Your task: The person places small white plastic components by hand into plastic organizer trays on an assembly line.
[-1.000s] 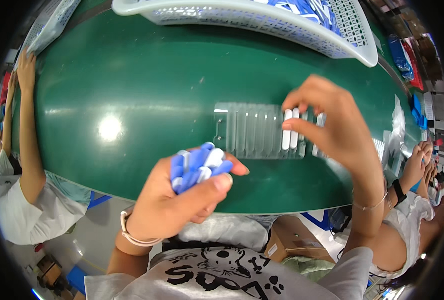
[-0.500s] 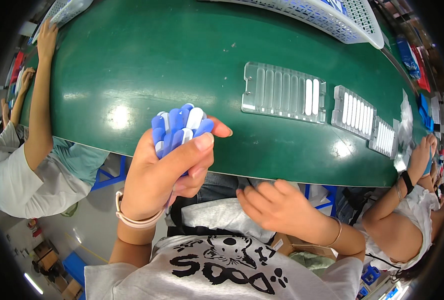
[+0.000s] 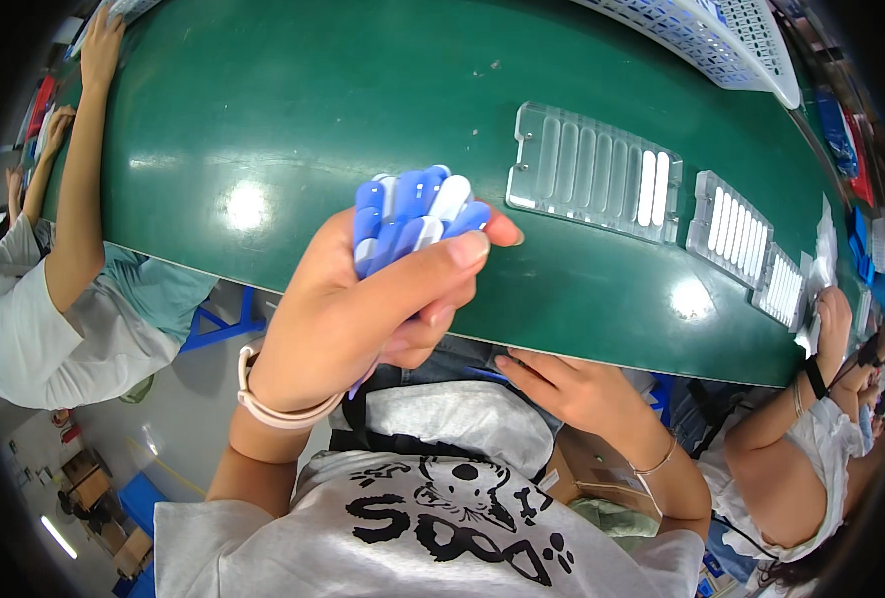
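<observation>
My left hand [image 3: 362, 299] is closed around a bundle of blue and white round-ended strips [image 3: 417, 214], held above the near edge of the green table [image 3: 313, 120]. The strips' rounded tips fan out over my thumb and fingers; their lower parts are hidden in the grip. Below the table's edge, close to my lap, my right hand [image 3: 582, 399] is empty, its fingers loosely stretched. Right of the bundle lies a clear grooved tray [image 3: 587, 169], with two white strips [image 3: 654, 189] in its right-hand grooves.
Two more clear trays, a nearer one [image 3: 729, 227] and a smaller-looking one [image 3: 781, 291], hold several white strips each. A white perforated basket [image 3: 702, 50] stands at the far right. Co-workers' arms reach in at the left [image 3: 88, 199] and right [image 3: 811, 369].
My left hand has moved up and to the right with the bundle. My right hand has shifted slightly, its fingers straighter. The trays and basket appear shifted right as the view turned.
</observation>
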Tool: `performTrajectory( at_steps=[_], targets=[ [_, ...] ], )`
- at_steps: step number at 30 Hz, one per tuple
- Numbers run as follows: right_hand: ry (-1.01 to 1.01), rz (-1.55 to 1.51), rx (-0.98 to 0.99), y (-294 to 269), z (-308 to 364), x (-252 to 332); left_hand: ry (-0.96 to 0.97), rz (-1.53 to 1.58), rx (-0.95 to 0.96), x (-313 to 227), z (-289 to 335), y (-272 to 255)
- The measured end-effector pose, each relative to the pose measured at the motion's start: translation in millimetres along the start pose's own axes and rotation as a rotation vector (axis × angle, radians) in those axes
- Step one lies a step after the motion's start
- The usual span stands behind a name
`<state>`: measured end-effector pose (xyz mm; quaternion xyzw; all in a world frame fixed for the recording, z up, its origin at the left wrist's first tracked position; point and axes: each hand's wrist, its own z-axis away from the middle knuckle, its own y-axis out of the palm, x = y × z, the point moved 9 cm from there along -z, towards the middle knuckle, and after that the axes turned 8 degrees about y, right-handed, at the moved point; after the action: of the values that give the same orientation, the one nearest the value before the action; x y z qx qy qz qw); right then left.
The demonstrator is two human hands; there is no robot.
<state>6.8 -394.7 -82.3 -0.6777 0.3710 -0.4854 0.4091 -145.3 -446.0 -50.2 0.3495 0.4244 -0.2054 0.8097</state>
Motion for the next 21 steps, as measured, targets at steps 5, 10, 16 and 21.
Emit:
performTrajectory(
  at_steps=[5, 10, 16, 21],
  targets=[
    [-0.044, -0.059, 0.214, 30.7, 5.3, 10.5, -0.012, 0.007, 0.036, 0.6, -6.4, 7.7],
    [0.136, 0.104, 0.198, 50.0, 6.8, 0.4, 0.005, -0.009, 0.03, -1.6, -9.6, 3.2],
    [0.279, -0.414, 0.136, -6.2, 5.8, -2.8, -0.015, 0.036, 0.044, -4.6, -3.5, 4.1],
    [0.543, -0.584, -0.098, -122.1, -28.0, -47.6, -0.086, 0.07, 0.069, 1.1, -3.0, 6.1]
  ],
)
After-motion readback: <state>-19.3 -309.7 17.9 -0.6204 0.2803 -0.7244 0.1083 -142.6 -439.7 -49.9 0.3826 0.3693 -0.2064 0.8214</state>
